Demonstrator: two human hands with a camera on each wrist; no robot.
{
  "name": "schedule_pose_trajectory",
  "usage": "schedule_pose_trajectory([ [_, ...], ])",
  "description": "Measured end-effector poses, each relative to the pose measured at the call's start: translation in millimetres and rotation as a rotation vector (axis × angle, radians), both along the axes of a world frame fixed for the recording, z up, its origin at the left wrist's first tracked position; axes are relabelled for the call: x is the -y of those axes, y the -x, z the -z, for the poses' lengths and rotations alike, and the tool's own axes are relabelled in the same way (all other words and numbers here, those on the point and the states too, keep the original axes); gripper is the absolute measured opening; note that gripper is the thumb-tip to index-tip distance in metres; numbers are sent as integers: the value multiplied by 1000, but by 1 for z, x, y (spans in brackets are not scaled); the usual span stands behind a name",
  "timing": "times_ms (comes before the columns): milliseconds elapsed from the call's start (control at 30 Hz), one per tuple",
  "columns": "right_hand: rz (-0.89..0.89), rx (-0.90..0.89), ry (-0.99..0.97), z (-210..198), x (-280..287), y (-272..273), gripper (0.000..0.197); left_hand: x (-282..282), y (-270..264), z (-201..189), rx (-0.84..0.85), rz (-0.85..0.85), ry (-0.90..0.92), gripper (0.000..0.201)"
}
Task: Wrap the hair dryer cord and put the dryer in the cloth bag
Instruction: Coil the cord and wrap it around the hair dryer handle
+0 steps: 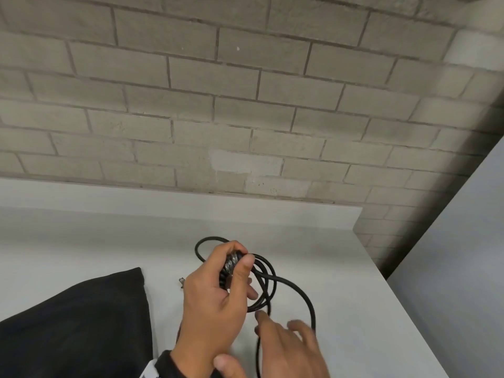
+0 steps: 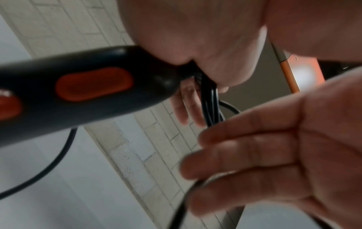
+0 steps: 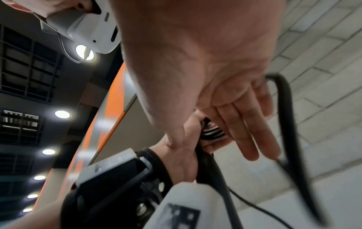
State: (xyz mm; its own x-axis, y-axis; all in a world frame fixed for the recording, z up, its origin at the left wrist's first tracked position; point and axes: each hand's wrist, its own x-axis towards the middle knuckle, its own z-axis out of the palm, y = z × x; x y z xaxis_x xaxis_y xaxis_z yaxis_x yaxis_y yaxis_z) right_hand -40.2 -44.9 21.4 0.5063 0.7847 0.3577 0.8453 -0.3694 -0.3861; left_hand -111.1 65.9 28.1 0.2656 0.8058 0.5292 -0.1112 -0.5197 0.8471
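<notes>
My left hand (image 1: 241, 261) grips the ribbed end of the black hair dryer's handle together with several loops of black cord (image 1: 268, 279), held just above the white table (image 1: 81, 236). In the left wrist view the handle (image 2: 78, 89) shows its orange-red switches. The dryer's body is hidden under my left hand in the head view. My right hand (image 1: 272, 336) is blurred below the coil, its fingers (image 3: 240, 131) straight, with loose cord (image 3: 288, 108) running past the fingertips. The black cloth bag (image 1: 76, 323) lies at the table's front left.
A grey brick wall (image 1: 245, 105) stands directly behind the table. The table's right edge (image 1: 395, 290) runs diagonally, with a grey surface (image 1: 463, 255) beyond it. A small metal piece (image 1: 181, 281) shows left of my left hand.
</notes>
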Motion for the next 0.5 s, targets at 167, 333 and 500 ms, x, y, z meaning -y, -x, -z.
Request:
schedule_pose_trajectory([
  [167, -157, -798, -145, 20, -3, 13, 79, -3, 0, 0, 7, -21, 2, 20],
  [333, 94, -583, -664, 27, -15, 13, 39, 7, -3, 0, -5, 32, 2, 21],
  [500, 174, -529, -807, 21, -12, 5, 46, 15, -9, 2, -37, 63, -32, 20],
])
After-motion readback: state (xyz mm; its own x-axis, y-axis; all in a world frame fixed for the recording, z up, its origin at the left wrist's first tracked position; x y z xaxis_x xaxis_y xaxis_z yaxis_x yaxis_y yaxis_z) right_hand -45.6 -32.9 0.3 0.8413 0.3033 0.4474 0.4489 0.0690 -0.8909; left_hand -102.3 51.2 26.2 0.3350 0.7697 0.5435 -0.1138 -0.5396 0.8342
